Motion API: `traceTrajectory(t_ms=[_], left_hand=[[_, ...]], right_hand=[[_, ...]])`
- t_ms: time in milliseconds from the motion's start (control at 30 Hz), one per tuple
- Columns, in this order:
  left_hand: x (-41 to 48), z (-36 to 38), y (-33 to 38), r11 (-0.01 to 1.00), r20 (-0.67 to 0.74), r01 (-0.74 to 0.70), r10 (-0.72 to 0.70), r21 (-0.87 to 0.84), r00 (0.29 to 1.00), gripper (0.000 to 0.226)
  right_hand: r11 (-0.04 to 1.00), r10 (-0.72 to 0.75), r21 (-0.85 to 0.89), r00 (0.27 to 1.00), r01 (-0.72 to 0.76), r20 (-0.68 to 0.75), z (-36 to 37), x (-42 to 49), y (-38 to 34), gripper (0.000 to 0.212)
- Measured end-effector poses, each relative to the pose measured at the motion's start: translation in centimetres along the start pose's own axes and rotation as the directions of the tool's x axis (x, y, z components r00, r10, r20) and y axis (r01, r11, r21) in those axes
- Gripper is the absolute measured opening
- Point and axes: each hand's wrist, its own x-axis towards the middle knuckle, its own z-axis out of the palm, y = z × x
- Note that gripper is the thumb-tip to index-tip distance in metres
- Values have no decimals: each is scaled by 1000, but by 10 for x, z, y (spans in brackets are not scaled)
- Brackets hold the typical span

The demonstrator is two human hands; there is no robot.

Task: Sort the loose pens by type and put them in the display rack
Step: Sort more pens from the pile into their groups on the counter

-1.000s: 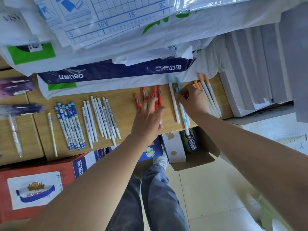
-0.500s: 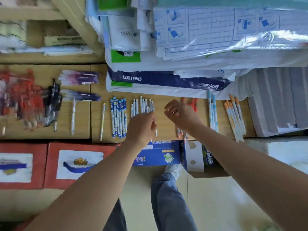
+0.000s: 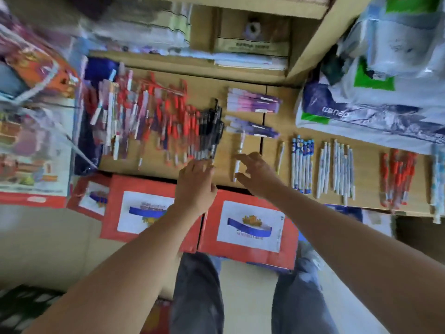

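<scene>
wooden shelf (image 3: 250,97), sorted pens (image 3: 303,165), red boxes (image 3: 248,225)

Bare bench (image 3: 269,150) strip is lying open between the lone white pen (image 3: 238,155) and yellow pen (image 3: 280,155); black pens (image 3: 212,131) are crowding the left

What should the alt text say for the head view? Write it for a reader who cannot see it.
Two bare hands reach over a wooden shelf of sorted pens: the left hand at a bunch of black pens, the open right hand beside a single white pen. Red pens lie to the left, purple pens behind, and white pens in rows to the right.
</scene>
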Motion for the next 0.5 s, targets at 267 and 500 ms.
traceTrajectory(t_ms=[267, 500], left_hand=[[12, 4, -83, 998, 181, -69, 67, 4, 981, 57], [14, -8, -107, 990, 17, -79, 82, -118, 996, 37]], right_hand=[[950, 165, -257, 983, -179, -76, 39, 26, -33, 46], [987, 110, -100, 978, -129, -177, 29, 52, -62, 41]])
